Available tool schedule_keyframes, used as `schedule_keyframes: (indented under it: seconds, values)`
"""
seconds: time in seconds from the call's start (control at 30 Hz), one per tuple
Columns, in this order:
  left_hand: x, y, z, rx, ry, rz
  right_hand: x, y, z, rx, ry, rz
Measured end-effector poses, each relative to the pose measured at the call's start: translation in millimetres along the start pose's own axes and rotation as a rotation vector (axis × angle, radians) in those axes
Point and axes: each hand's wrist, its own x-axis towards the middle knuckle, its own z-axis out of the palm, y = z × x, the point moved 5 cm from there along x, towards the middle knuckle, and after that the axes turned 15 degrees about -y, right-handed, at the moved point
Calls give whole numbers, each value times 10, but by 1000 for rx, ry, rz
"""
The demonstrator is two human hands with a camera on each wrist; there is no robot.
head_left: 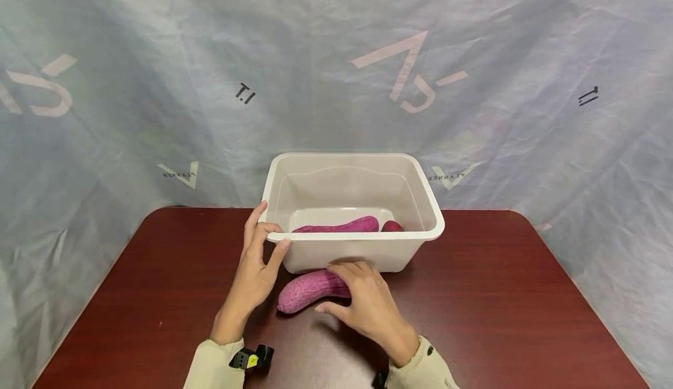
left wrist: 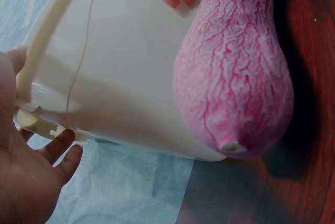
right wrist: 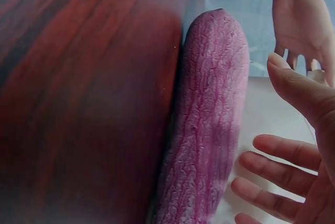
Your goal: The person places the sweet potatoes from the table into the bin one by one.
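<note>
A long purple squash (head_left: 306,292) with a wrinkled, net-like skin lies on the table along the front of a white plastic bin (head_left: 315,252). My right hand (head_left: 370,304) arches over its right part, fingertips close to the far side and thumb spread apart toward the near side. In the right wrist view those fingers (right wrist: 280,174) are loosely bent beside the squash (right wrist: 212,103). My left hand (head_left: 256,275) holds the bin's rim at its front left corner. Inside the bin lie another purple squash (head_left: 363,224) and a dark red rounded thing (head_left: 391,226), partly hidden by the front wall.
The bin stands near the back edge of a dark red wooden table (head_left: 505,295). Behind and beside the table hangs a grey printed curtain (head_left: 310,73). A black strap device (head_left: 252,358) sits at my left wrist.
</note>
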Motion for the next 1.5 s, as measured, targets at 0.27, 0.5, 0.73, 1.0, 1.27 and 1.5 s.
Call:
schedule_keyframes:
  seconds: [0.27,0.5,0.73,1.0,1.27,1.5]
  values:
    - [31,21,21,-17,-20,5,-8,23,67,-5,-49,27]
    - [40,40,20,-26,-18,15,-2,29,108,-23,-45,22]
    - [35,38,9,-13,-11,13,-1,51,144,11,-74,43]
    - [7,30,1,-9,-4,-3,-13,67,202,71,-131,47]
    - [2,26,-7,-8,-1,-2,-14,67,229,85,-159,50]
    - [1,15,-1,-8,-5,-7,-15,72,234,88,-159,54]
